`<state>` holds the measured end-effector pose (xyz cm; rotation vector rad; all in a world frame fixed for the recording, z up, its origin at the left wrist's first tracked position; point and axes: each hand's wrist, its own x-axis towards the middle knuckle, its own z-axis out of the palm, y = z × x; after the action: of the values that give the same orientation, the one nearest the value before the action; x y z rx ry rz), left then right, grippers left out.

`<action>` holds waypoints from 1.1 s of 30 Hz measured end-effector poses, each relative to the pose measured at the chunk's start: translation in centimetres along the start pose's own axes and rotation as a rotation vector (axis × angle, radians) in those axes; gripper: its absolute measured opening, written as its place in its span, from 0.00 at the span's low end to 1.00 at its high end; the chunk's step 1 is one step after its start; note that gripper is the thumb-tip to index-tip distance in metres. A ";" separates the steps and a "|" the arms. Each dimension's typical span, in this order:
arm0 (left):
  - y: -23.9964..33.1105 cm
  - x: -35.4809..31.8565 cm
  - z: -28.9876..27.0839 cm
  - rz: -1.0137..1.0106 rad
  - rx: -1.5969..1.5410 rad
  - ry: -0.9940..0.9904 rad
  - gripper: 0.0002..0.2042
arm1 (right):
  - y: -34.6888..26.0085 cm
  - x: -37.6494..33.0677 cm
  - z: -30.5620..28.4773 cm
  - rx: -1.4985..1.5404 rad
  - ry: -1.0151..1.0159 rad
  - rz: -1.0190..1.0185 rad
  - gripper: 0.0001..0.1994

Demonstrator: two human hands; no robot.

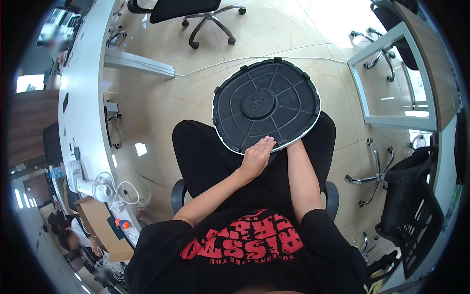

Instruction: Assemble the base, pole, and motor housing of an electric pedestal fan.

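A large round black plastic disc (267,103) with raised ribs, a central hub and a white rim rests tilted on my lap, its ribbed side facing up. My left hand (255,158) lies on its near edge, fingers flat on the black surface. My right forearm runs up to the disc's lower right edge, and my right hand is hidden beneath the disc. I sit on a chair in black trousers and a black shirt with red print.
A long white desk (81,98) curves along the left with a small white fan (100,188) and cables. Office chairs (196,12) stand behind and to the right (411,206). A glass-topped table (391,78) is at the right. A white cable (235,61) crosses the tiled floor.
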<state>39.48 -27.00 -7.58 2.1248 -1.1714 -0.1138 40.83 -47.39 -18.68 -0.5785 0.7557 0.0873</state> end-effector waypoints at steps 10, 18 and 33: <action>0.4 -0.6 0.6 0.010 0.076 0.034 0.19 | 1.4 0.9 -2.1 0.027 0.092 0.046 0.33; -0.4 -0.9 0.9 -0.013 0.118 -0.044 0.23 | 2.3 3.0 -2.3 0.069 0.151 0.073 0.33; -3.3 0.0 2.5 -0.098 0.000 -0.088 0.22 | 6.8 6.2 -4.1 0.257 0.286 0.111 0.33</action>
<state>40.89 -27.17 -11.49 2.1973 -1.1166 -0.2542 40.90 -44.62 -28.37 -0.3064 1.0591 0.0087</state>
